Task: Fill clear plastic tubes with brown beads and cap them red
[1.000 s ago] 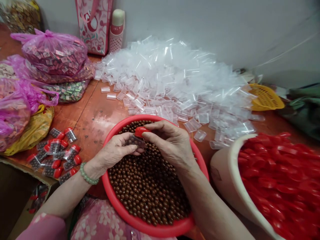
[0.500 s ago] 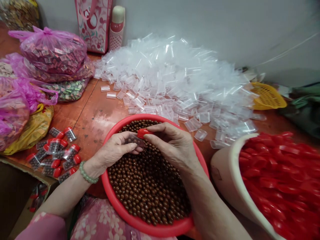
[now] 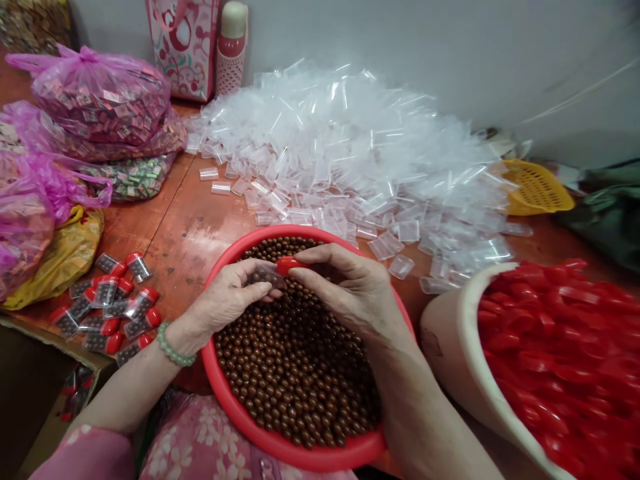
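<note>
My left hand (image 3: 237,292) is closed round a small clear plastic container (image 3: 263,273) with brown balls inside. My right hand (image 3: 347,283) pinches a red cap (image 3: 289,265) at the container's open end; whether the cap is seated there I cannot tell. Both hands are over a red basin (image 3: 212,373) that is filled with glossy brown balls (image 3: 300,373). To the left, several filled containers with red caps (image 3: 107,293) lie in a loose heap on the table.
A big pile of clear containers (image 3: 345,147) spreads across the wooden table (image 3: 175,230). At right stands a white bucket (image 3: 450,327) of red caps (image 3: 555,360). Pink bags (image 3: 103,100) are stacked at left, above a cardboard box (image 3: 30,333). A yellow basket (image 3: 537,189) and a flask (image 3: 232,50) stand behind.
Both hands stay in nearly the same place, with the red cap still at the container's end. The view has shifted slightly.
</note>
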Available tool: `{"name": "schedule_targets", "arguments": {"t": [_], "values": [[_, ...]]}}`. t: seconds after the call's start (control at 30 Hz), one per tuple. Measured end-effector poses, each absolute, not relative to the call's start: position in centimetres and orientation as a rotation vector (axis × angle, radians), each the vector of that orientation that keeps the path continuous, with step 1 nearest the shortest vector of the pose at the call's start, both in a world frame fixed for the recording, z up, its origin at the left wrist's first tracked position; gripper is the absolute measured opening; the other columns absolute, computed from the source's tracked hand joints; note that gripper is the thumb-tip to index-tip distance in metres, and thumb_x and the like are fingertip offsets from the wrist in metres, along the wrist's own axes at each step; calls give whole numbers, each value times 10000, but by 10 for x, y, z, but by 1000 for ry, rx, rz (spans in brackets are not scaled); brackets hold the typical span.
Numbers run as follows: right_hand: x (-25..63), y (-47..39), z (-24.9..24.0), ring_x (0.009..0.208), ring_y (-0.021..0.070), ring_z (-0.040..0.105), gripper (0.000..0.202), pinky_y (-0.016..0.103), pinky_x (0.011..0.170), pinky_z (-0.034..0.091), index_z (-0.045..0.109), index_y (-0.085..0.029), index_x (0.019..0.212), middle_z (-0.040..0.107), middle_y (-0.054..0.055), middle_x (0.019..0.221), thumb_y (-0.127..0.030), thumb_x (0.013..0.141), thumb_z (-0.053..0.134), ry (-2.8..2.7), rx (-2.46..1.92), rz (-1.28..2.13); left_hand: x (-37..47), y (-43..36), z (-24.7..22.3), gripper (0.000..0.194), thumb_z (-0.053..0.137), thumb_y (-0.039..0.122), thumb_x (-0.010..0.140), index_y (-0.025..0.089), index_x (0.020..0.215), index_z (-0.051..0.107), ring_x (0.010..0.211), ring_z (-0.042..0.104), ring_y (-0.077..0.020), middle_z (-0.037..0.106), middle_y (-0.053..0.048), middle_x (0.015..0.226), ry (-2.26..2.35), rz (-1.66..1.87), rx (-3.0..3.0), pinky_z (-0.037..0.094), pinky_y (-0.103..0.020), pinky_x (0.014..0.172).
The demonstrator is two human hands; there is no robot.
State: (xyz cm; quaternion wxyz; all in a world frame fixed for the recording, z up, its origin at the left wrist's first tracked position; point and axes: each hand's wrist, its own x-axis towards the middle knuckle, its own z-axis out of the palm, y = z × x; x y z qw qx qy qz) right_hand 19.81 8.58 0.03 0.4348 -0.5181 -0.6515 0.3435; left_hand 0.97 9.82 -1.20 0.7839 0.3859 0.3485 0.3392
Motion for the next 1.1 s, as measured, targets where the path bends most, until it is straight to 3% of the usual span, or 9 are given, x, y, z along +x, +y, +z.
{"name": "schedule_targets", "arguments": {"t": [0.5, 0.8, 1.1], "values": [[204, 81, 10, 718, 145, 679, 89, 261, 659, 547, 690, -224, 901, 731, 1, 841, -222, 815, 712, -1668, -1271, 757, 12, 99, -9, 247, 635, 86, 779, 138, 1018, 667, 903, 642, -132, 685, -31, 970, 736, 763, 851, 486, -296, 916], [198, 84, 9, 752, 141, 667, 97, 263, 692, 539, 672, -219, 935, 722, 6, 859, -215, 840, 692, -1822, -1244, 708, 13, 98, -7, 200, 623, 64, 763, 141, 936, 684, 863, 617, -122, 672, -12, 907, 765, 732, 909, 484, -281, 883], [209, 80, 19, 724, 157, 670, 69, 282, 682, 547, 684, -231, 904, 730, 9, 834, -227, 835, 686, -1910, -1314, 596, 10, 100, -12, 247, 695, 153, 754, 137, 999, 671, 814, 637, -131, 683, -34, 903, 766, 786, 824, 478, -309, 876]]}}
